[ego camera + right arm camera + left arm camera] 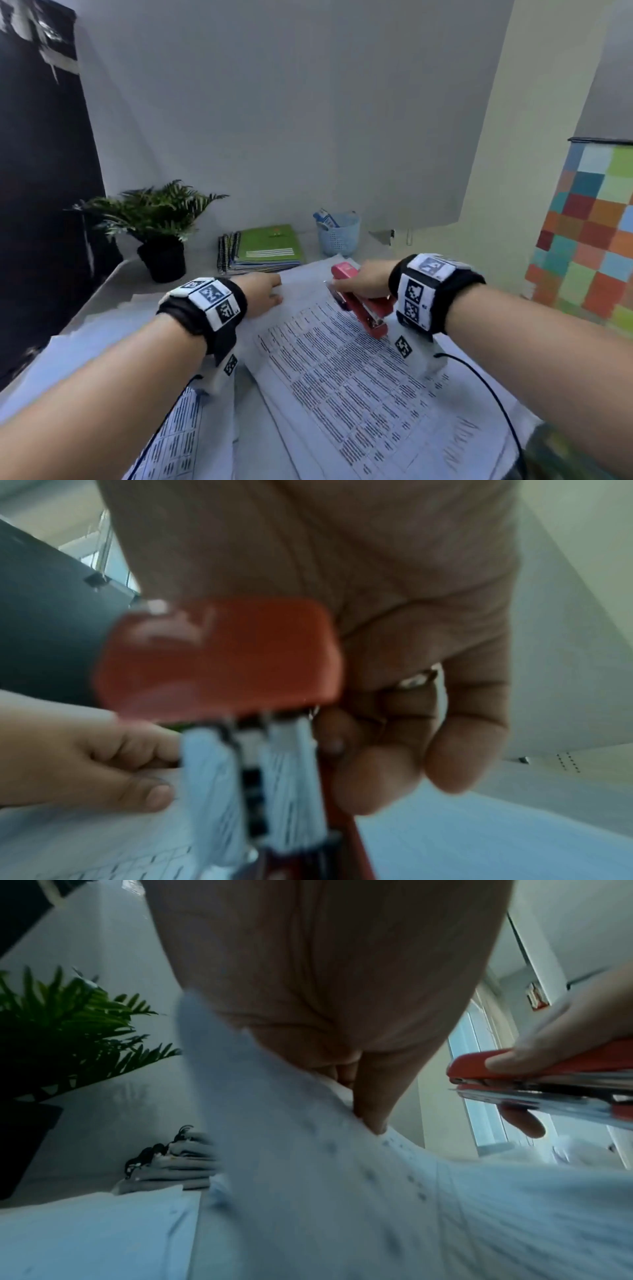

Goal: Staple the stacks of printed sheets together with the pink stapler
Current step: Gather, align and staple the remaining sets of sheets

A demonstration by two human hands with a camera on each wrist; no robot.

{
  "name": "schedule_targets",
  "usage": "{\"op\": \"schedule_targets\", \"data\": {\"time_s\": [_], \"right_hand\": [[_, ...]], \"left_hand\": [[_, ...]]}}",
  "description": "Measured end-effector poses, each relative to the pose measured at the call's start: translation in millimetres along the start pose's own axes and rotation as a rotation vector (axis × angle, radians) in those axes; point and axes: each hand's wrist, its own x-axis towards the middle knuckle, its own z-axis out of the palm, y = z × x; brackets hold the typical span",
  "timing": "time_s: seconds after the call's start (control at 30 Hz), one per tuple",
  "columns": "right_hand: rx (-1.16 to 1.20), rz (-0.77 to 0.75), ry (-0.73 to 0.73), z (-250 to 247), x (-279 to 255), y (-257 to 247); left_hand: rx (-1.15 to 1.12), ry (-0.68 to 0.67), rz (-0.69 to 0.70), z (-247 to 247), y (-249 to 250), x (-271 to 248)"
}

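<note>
A stack of printed sheets (342, 370) lies slanted across the table in front of me. My left hand (265, 291) holds its far left corner; in the right wrist view its thumb lies on top and the curled fingers (103, 764) sit at the edge. The sheets (342, 1204) rise up against that palm. My right hand (359, 282) grips the pink stapler (368, 308) over the stack's far right edge, nose pointing away from me. In the left wrist view the stapler (534, 1069) hangs just right of my left hand. The stapler's rear end (219, 656) fills the right wrist view.
At the back of the table stand a potted fern (161, 219), a pile of spiral notebooks (263, 248) and a blue basket (339, 233). More printed sheets (174, 438) lie under my left forearm. A black cable (496, 394) trails from my right wrist. A coloured checkered panel (589, 233) stands at the right.
</note>
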Motion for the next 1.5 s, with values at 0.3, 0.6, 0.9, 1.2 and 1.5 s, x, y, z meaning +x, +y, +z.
{"op": "schedule_targets", "data": {"time_s": [0.3, 0.6, 0.9, 1.2, 1.5], "right_hand": [[-0.349, -0.067, -0.066, 18.1, 22.8, -29.3], [-0.580, -0.189, -0.001, 26.8, 31.2, -43.2], [-0.696, -0.147, -0.045, 31.4, 46.4, -48.0], [-0.723, -0.136, -0.070, 31.7, 57.9, -52.6], [-0.729, -0.196, -0.133, 17.3, 39.3, -46.7]], "left_hand": [[0.153, -0.162, 0.165, 10.3, 6.6, 14.6], [0.168, -0.222, 0.160, 11.2, 8.4, 16.5], [0.166, -0.236, 0.192, 9.8, 10.3, 17.2], [0.165, -0.238, 0.171, 11.5, 12.9, 16.9], [0.167, -0.234, 0.184, 13.0, 11.9, 17.6]]}}
